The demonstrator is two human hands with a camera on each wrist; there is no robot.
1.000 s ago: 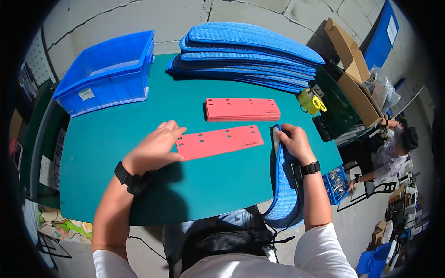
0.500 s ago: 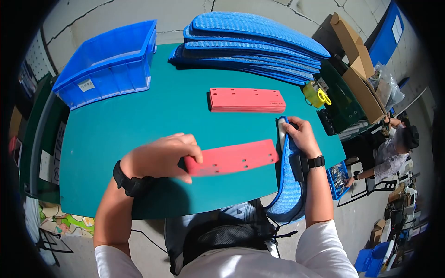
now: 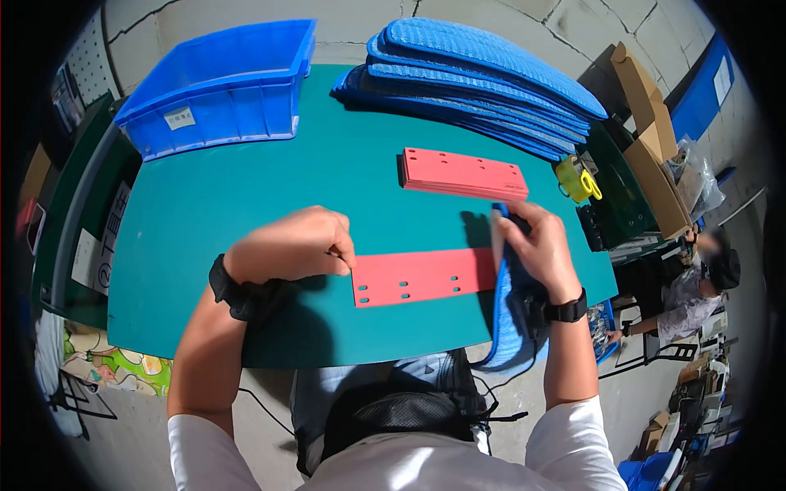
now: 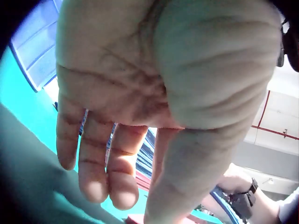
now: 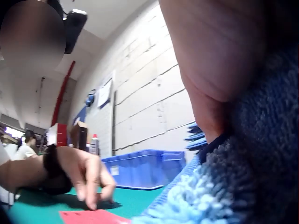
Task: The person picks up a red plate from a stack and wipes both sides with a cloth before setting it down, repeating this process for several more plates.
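Note:
A flat red strip (image 3: pixel 422 277) with paired oval holes along its near edge lies low over the green table. My left hand (image 3: pixel 291 243) pinches its left end between thumb and index finger; the other fingers hang loosely in the left wrist view. The strip's right end reaches the edge of a blue mop pad (image 3: pixel 514 315), where the pad hides it. My right hand (image 3: pixel 542 250) grips the pad's far end, thumb on the near face and fingers behind. The pad hangs down over the table's front edge. Its fluffy pile (image 5: pixel 191 200) shows in the right wrist view.
Beyond the hands sits a stack of red strips (image 3: pixel 463 173), with piled blue mop pads (image 3: pixel 491 82) behind it. A blue bin (image 3: pixel 221 110) stands at back left. Yellow-handled scissors (image 3: pixel 583 182) and a cardboard box (image 3: pixel 655 180) are at right; another person (image 3: pixel 692 286) sits beyond.
My left hand has picked up the red strip, turned it over so its lettering no longer shows, and moved it right against the mop pad. My right hand keeps its grip on the pad.

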